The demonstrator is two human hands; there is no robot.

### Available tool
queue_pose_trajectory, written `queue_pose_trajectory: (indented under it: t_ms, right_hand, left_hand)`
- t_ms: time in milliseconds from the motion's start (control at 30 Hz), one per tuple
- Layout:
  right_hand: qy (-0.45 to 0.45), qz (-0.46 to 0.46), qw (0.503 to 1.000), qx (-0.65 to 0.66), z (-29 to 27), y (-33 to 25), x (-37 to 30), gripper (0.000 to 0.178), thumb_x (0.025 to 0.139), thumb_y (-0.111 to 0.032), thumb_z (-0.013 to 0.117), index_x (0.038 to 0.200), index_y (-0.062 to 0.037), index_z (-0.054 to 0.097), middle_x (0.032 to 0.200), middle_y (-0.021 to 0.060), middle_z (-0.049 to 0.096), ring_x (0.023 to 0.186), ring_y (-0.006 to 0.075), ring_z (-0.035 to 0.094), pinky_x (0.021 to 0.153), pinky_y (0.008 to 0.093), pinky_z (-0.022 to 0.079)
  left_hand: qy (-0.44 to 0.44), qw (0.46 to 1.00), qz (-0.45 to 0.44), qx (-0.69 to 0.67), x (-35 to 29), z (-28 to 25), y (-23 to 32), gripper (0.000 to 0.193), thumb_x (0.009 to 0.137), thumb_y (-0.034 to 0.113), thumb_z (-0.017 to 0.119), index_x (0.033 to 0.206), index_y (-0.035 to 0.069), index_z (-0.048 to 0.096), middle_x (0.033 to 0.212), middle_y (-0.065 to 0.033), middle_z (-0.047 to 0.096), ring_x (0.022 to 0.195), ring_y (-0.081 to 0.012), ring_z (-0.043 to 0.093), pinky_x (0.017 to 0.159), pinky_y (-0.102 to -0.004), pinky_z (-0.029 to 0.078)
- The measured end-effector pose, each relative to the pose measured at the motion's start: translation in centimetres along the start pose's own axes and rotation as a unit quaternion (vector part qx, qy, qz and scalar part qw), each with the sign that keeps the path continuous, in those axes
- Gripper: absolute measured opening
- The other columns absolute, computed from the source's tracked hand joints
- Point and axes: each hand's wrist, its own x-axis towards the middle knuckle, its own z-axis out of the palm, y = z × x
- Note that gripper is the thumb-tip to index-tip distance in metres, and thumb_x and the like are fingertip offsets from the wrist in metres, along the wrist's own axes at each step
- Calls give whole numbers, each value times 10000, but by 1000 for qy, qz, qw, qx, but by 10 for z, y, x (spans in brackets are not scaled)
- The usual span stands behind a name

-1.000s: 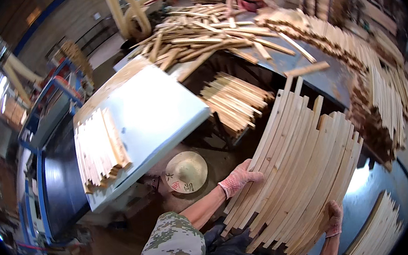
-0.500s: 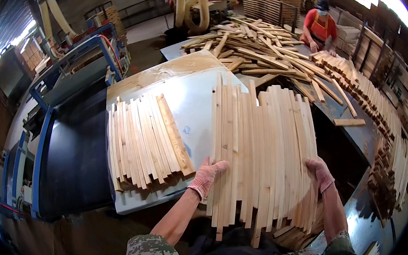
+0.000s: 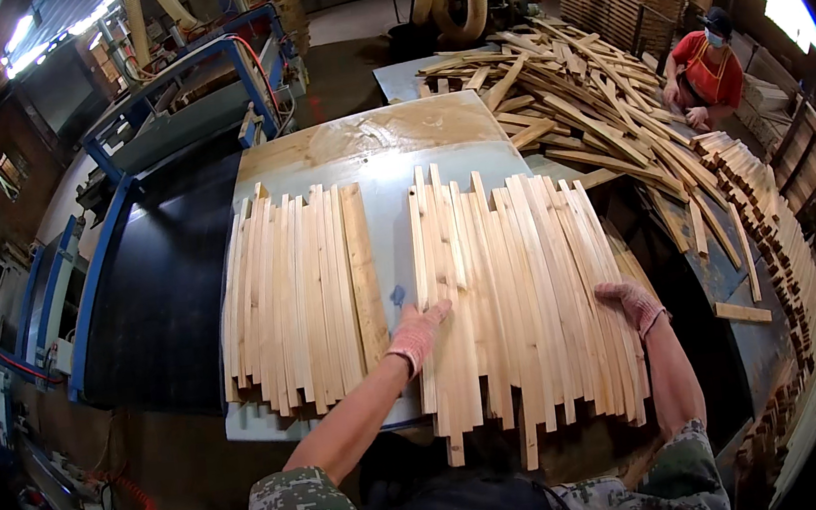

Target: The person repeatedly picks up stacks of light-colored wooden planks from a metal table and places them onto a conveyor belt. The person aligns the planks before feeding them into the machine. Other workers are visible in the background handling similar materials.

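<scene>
A wide row of pale wooden strips, laid side by side with uneven ends, is squeezed between my two gloved hands. My left hand grips its left edge, thumb over the top. On the opposite edge, my right hand presses with fingers bent over the outermost strips. The row lies over the right part of a pale-topped table, its near ends jutting past the front edge. Whether its underside fully rests there I cannot tell. Left of it, a second row of strips lies on the table, with a wider board along its right side.
A dark conveyor belt in a blue frame adjoins the table's left side. Loose wood pieces are heaped beyond to the right. A co-worker in red stands past them, beside a long curved row of stacked strips.
Between my hands, the row of strips has shifted left relative to the table and sits more over its top. My view has turned slightly left. The co-worker stands more upright.
</scene>
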Motion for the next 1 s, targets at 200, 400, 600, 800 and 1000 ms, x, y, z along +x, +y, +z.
queue_pose_trajectory:
  t_ms: [200,400,600,800,1000]
  right_hand:
    - [-21,-20,1000,1,1,-44,48,429,908,-107,854,1285,41,714,1163,129,784,998,234,780,950,383,651]
    - [-46,-46,998,-2,5,-51,67,456,898,-129,863,1289,47,708,1137,121,779,987,229,771,938,371,642]
    - [-41,-40,998,-16,-3,-49,72,429,900,-141,854,1260,38,705,1087,101,772,943,207,754,918,360,630]
    - [-45,-33,998,-24,-2,-47,75,406,897,-139,852,1237,28,706,1064,92,767,924,195,748,917,356,628]
    - [-22,-21,999,-22,1,-48,72,425,893,-142,865,1243,38,705,1080,112,775,929,199,768,886,353,654]
  left_hand:
    - [-54,934,-33,351,5,-55,106,1071,978,839,478,1590,-40,503,1616,-300,512,1491,-398,524,1231,-451,425]
    - [-107,779,155,598,11,-99,92,794,1005,697,508,1376,26,712,1513,-195,638,1490,-346,530,1285,-572,307]
    - [-81,673,169,716,-14,-106,115,526,961,523,648,1235,98,791,1302,-145,757,1382,-331,604,1335,-621,165]
    - [-68,663,197,719,-2,-113,98,427,909,461,703,1112,110,836,1216,-121,771,1304,-316,645,1337,-628,170]
    - [1,694,245,676,-7,-125,91,408,925,430,684,1092,89,832,1301,-167,715,1418,-332,557,1323,-632,199]
